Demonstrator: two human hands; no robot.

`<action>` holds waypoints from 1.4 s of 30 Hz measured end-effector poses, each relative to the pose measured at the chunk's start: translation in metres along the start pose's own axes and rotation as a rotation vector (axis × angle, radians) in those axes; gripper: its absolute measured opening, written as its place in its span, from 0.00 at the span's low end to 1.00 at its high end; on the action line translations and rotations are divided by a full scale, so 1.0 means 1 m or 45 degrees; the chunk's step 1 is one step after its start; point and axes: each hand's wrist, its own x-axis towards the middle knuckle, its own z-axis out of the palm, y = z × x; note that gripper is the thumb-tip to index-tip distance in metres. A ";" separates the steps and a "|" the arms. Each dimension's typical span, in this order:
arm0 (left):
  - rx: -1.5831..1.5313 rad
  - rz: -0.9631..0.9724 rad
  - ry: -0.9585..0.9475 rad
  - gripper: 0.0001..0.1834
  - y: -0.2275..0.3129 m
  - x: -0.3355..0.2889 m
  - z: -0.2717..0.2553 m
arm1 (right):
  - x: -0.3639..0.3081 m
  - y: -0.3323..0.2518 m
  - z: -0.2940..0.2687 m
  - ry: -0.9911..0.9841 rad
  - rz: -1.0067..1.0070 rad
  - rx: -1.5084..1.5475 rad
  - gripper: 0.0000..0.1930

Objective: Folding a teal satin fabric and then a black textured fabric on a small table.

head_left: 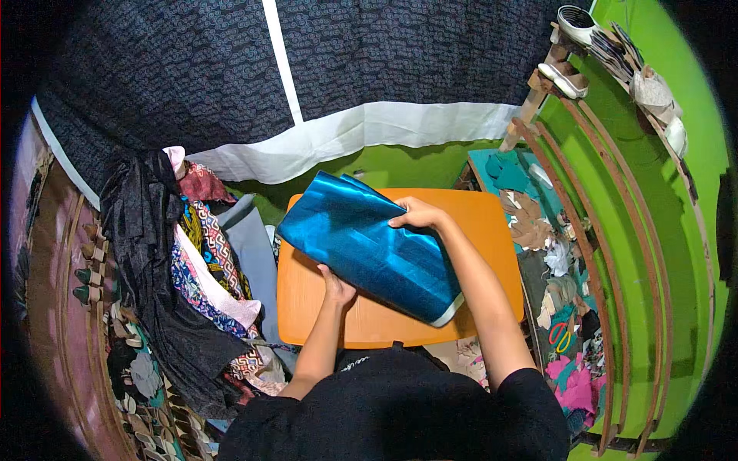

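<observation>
Both my hands hold a folded or loosely rolled sheet of shiny metallic-blue material (373,250) above an orange table (307,319). The sheet lies at a slant, its upper end at the far left and its lower end at the near right, where a pale edge shows. My left hand (337,287) grips its near side, the thumb up against the surface and the other fingers hidden underneath. From the right, my right hand (419,213) has closed over the far edge, fingers bent onto the blue face.
Patterned cloths (204,284) and a dark draped fabric (154,230) are heaped left of the table. On the right, a teal surface (480,165) carries fabric scraps and orange-handled scissors (561,336). Wooden racks (615,230) hold shoes; a dark curtain (177,69) hangs behind.
</observation>
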 end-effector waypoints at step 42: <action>2.535 0.333 -1.063 0.31 0.042 -0.068 0.003 | -0.120 0.150 0.104 0.235 -0.491 -0.941 0.15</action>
